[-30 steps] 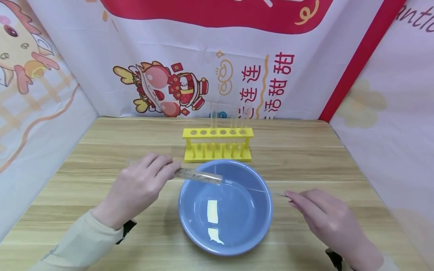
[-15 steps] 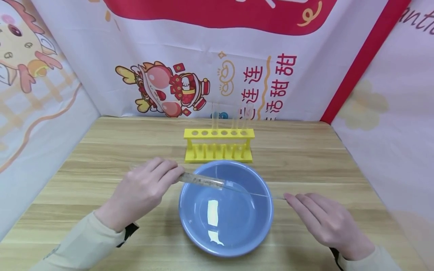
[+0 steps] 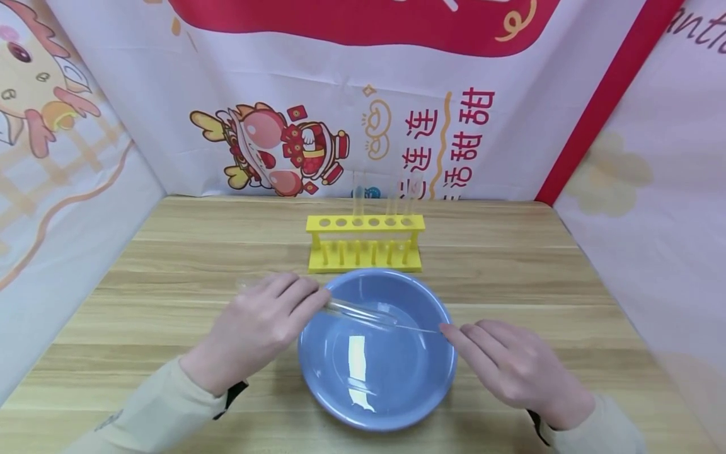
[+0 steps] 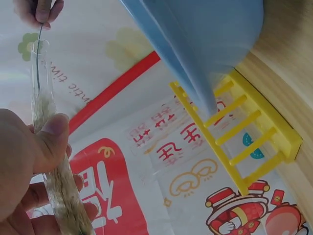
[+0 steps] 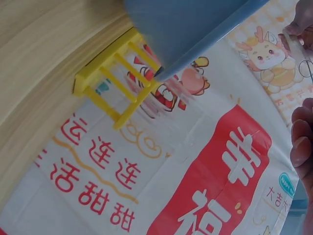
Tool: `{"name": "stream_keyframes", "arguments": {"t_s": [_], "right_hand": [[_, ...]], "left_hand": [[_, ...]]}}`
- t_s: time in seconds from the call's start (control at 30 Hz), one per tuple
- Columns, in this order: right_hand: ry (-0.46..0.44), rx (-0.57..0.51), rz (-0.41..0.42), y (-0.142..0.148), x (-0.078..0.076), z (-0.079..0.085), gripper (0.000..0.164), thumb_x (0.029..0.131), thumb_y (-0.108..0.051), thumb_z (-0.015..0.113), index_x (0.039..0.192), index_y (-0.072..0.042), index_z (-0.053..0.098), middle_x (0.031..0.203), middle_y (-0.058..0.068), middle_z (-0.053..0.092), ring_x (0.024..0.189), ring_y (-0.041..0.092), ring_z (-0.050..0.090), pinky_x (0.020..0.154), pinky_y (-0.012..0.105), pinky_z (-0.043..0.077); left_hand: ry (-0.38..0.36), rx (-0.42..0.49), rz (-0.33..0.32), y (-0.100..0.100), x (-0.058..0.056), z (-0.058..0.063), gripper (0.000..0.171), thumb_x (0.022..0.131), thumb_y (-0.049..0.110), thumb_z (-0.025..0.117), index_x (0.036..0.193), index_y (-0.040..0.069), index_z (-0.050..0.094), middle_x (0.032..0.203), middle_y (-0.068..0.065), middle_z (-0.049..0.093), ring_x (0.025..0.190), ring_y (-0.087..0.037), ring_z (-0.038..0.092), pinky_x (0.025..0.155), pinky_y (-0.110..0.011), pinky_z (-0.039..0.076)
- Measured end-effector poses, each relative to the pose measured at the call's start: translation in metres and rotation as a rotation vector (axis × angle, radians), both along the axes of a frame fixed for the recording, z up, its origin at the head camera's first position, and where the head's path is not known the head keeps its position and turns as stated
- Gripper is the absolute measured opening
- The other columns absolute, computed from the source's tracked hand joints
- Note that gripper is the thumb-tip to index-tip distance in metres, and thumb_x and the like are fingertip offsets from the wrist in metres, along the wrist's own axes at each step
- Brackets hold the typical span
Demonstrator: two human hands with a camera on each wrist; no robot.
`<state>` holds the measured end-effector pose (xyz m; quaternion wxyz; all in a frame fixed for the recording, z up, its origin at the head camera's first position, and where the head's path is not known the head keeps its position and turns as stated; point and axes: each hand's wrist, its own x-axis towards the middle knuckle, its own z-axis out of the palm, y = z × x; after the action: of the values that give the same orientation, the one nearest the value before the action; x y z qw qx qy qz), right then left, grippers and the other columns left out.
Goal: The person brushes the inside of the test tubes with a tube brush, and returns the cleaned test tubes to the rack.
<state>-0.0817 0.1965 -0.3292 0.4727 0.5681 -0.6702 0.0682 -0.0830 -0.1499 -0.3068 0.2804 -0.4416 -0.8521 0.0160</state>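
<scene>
My left hand [image 3: 266,325] grips a clear glass test tube [image 3: 360,313], which tilts slightly down to the right over the blue basin [image 3: 391,378]. Inside it, in the left wrist view, sit the pale bristles of a test tube brush [image 4: 66,196]. The brush's thin wire handle [image 3: 418,328] runs out of the tube's mouth to my right hand [image 3: 516,366], whose fingertips pinch it above the basin's right rim. Much of the tube is hidden behind my left fingers. In the right wrist view my right fingers [image 5: 302,134] show only at the edge.
Behind the basin stands a yellow test tube rack [image 3: 365,222] with 3 clear tubes [image 3: 358,195] upright in it. All of this is on a wood-grain table [image 3: 499,252]. Printed cloth [image 3: 317,75] hangs at the back and on both sides.
My right hand has moved left with the wire handle, and my left hand has moved right with the test tube. Less wire shows outside the tube; the brush is deeper in it.
</scene>
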Motion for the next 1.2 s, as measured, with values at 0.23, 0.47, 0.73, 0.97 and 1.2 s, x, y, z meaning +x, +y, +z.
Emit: {"name": "stream_keyframes", "arguments": {"t_s": [0.23, 0.47, 0.73, 0.97, 1.2], "right_hand": [[0.005, 0.009, -0.002, -0.014, -0.003, 0.006, 0.025, 0.097, 0.01, 0.043, 0.096, 0.011, 0.068, 0.073, 0.012, 0.064, 0.054, 0.017, 0.053, 0.044, 0.023, 0.048], [-0.004, 0.032, -0.034, -0.019, -0.001, 0.006, 0.026, 0.099, 0.008, 0.042, 0.098, 0.01, 0.068, 0.073, 0.012, 0.063, 0.053, 0.017, 0.051, 0.043, 0.024, 0.048], [0.01, 0.097, -0.132, -0.018, -0.003, 0.003, 0.026, 0.101, 0.007, 0.044, 0.106, 0.009, 0.069, 0.08, 0.017, 0.066, 0.058, 0.022, 0.058, 0.049, 0.031, 0.055], [0.127, 0.124, -0.12, -0.02, -0.014, -0.003, 0.024, 0.099, 0.007, 0.049, 0.111, 0.009, 0.069, 0.087, 0.02, 0.069, 0.062, 0.025, 0.062, 0.054, 0.033, 0.057], [0.218, 0.073, -0.129, -0.021, -0.026, -0.007, 0.02, 0.096, 0.005, 0.055, 0.107, 0.009, 0.071, 0.085, 0.021, 0.07, 0.058, 0.027, 0.062, 0.05, 0.036, 0.056]], "left_hand": [[0.004, -0.007, -0.001, 0.007, 0.002, 0.0, 0.05, 0.075, 0.006, 0.087, 0.121, 0.003, 0.067, 0.108, -0.013, 0.068, 0.095, -0.03, 0.065, 0.085, -0.044, 0.057], [0.011, -0.012, 0.013, 0.009, 0.003, 0.001, 0.051, 0.075, 0.008, 0.087, 0.122, 0.003, 0.067, 0.109, -0.013, 0.068, 0.096, -0.029, 0.065, 0.086, -0.044, 0.057], [-0.037, 0.031, 0.022, 0.005, 0.005, 0.0, 0.051, 0.074, 0.003, 0.087, 0.122, 0.002, 0.067, 0.108, -0.012, 0.069, 0.094, -0.028, 0.066, 0.079, -0.041, 0.059], [-0.098, 0.073, 0.046, 0.004, 0.007, 0.0, 0.044, 0.078, 0.006, 0.084, 0.119, 0.004, 0.069, 0.104, -0.009, 0.068, 0.091, -0.025, 0.065, 0.059, -0.033, 0.06], [-0.146, 0.111, 0.053, 0.0, 0.009, 0.001, 0.041, 0.079, 0.007, 0.083, 0.117, 0.005, 0.068, 0.103, -0.007, 0.068, 0.091, -0.023, 0.065, 0.052, -0.029, 0.057]]}}
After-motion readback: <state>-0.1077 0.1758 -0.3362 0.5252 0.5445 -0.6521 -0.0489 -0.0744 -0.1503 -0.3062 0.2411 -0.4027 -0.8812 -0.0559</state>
